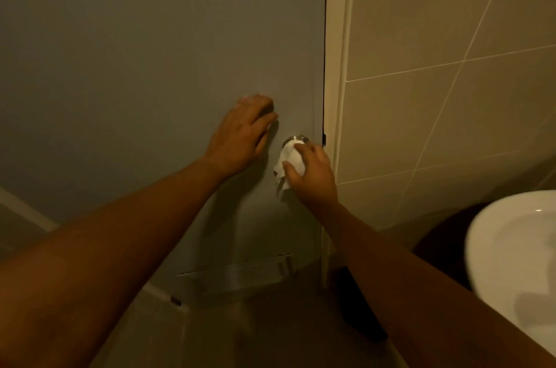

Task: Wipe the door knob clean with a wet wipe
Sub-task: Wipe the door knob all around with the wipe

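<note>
— So, what's nearest?
— White sink (pixel 511 247), low right. Farther in, the right hand (pixel 313 175) grips a white wet wipe (pixel 288 161) pressed over the metal door knob (pixel 296 138).
— And the other?
— Left hand (pixel 240 135) lies flat, fingers spread, on the grey door (pixel 150 51), just beside the knob.

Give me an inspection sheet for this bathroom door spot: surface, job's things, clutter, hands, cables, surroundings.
Surface: grey door, closed against a pale door frame.
Job's things: metal door knob, partly covered by a white wet wipe.
Clutter: nothing seen.
Hands: left hand flat on the door beside the knob; right hand presses the wipe on the knob.
Cables: nothing seen.
Surroundings: beige tiled wall, white sink at right.
</note>
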Tool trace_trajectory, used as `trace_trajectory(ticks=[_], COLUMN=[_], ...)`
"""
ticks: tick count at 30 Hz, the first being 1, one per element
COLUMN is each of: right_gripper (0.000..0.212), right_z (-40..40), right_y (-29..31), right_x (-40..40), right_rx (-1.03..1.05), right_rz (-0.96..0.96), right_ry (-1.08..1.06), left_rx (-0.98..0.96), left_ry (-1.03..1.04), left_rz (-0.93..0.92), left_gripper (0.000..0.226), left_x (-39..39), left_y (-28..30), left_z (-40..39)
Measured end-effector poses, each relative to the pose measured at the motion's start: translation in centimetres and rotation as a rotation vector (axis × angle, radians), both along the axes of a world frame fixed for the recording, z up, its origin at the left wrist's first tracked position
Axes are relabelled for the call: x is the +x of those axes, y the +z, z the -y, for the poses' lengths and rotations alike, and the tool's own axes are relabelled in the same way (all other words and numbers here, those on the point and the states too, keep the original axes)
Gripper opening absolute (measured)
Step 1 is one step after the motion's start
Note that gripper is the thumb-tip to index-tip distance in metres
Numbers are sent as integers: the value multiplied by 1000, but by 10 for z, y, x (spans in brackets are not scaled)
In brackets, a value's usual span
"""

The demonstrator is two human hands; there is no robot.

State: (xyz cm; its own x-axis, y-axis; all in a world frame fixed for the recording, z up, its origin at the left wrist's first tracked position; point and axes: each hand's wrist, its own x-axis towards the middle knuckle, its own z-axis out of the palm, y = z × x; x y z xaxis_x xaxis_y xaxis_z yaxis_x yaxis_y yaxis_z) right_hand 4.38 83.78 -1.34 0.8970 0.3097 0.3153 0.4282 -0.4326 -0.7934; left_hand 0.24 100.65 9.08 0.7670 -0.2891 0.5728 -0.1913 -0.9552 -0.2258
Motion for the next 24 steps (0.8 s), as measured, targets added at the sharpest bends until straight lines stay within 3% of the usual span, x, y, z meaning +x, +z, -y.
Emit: trace_trajectory(ticks=[4,8,13,20,24], right_gripper=[57,52,52,34,37], right_z=[-16,-32,-54,-31,-43], right_y=[-15,-29,-27,-39,-37], right_x=[-4,-8,-1,23,13], right_rx=[53,133,487,103,265], right_rz=[-10,81,-188,13,0], right_ry=[-113,-243,-304,-91,-199], left_rx=[301,437,496,548,555], left_ry=[-9,20,-16,-81,-95], left_rz=[-8,-25,58,122,153], left_gripper=[52,61,64,62,62], left_x=[12,25,36,49,53], left_y=[13,11,0,-4,-6], left_z=[-15,-26,-39,-50,-52])
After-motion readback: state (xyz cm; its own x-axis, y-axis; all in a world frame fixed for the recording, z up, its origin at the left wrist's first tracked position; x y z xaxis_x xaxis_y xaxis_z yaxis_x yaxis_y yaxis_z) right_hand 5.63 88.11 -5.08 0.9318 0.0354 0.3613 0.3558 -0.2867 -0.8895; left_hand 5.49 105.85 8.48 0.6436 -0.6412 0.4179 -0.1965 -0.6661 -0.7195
